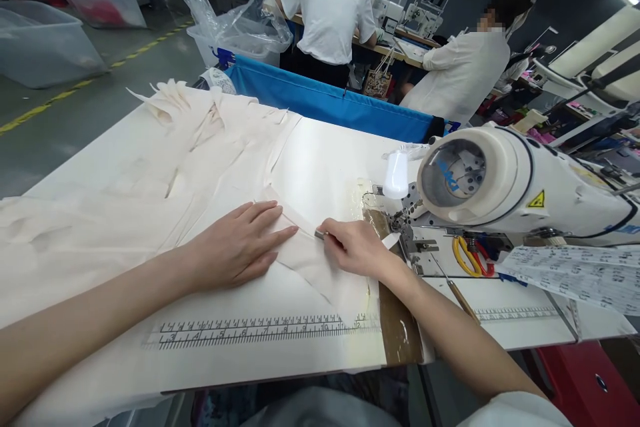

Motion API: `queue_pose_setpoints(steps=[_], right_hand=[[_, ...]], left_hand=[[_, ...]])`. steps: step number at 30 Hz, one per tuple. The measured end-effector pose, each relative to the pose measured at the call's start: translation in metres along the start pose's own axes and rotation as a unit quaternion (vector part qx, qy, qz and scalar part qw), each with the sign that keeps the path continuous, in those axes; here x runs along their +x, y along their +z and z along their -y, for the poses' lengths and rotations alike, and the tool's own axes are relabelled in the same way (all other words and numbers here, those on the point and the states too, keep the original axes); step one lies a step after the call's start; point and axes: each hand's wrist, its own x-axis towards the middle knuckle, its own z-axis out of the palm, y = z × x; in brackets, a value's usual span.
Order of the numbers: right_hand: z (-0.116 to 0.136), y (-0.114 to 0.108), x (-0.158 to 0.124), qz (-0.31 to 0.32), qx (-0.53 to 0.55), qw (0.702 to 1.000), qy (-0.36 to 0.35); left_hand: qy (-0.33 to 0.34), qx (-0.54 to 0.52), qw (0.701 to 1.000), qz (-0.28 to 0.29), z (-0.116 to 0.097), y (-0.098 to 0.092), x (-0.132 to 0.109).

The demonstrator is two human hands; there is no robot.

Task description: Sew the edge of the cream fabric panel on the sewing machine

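Observation:
My left hand (240,243) lies flat with its fingers stretched out, pressing on a thin cream fabric piece (310,270) on the white table. To its right, my right hand (355,247) is closed, with thumb and forefinger pinching a small dark metal piece (319,235) against the fabric's folded edge. Most of that piece is hidden in the fingers, so its kind does not show. More cream fabric pieces (195,140) lie in a loose, wrinkled pile on the left. A white sewing machine (505,177) stands just right of my right hand.
A printed ruler (270,331) runs along the table's front. Yellow-and-red-handled scissors (467,257), a wooden-handled awl (463,300) and a written paper sheet (575,273) lie right. Behind the table hangs a blue cloth bin (330,93); two people (333,10) sit beyond it.

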Motion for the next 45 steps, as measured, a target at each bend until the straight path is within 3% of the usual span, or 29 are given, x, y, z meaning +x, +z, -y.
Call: queue_pose_setpoints(steps=[10, 13, 21, 26, 32, 38, 45], right_hand=[[0.003, 0.005, -0.004, 0.010, -0.045, 0.999, 0.023], [0.004, 0.005, -0.004, 0.004, -0.037, 0.999, 0.020], [0.000, 0.004, -0.005, -0.026, 0.056, 0.997, 0.036], [0.002, 0.007, -0.002, -0.037, 0.036, 0.999, 0.017], [0.007, 0.007, 0.001, -0.029, 0.010, 0.999, 0.013], [-0.002, -0.003, -0.015, 0.010, -0.046, 0.999, -0.004], [-0.013, -0.011, -0.026, 0.050, -0.049, 0.998, -0.003]], left_hand=[[0.010, 0.011, 0.996, 0.093, -0.001, -0.017, 0.009], [0.018, 0.023, 0.990, 0.141, -0.011, -0.024, 0.019], [-0.002, 0.100, 0.976, 0.195, -0.037, -0.028, 0.031], [-0.006, 0.073, 0.984, 0.165, -0.037, -0.028, 0.027], [-0.020, 0.079, 0.979, 0.189, -0.042, -0.031, 0.030], [-0.032, 0.075, 0.983, 0.167, -0.041, -0.026, 0.026], [-0.039, 0.038, 0.996, 0.066, -0.049, -0.011, 0.029]])
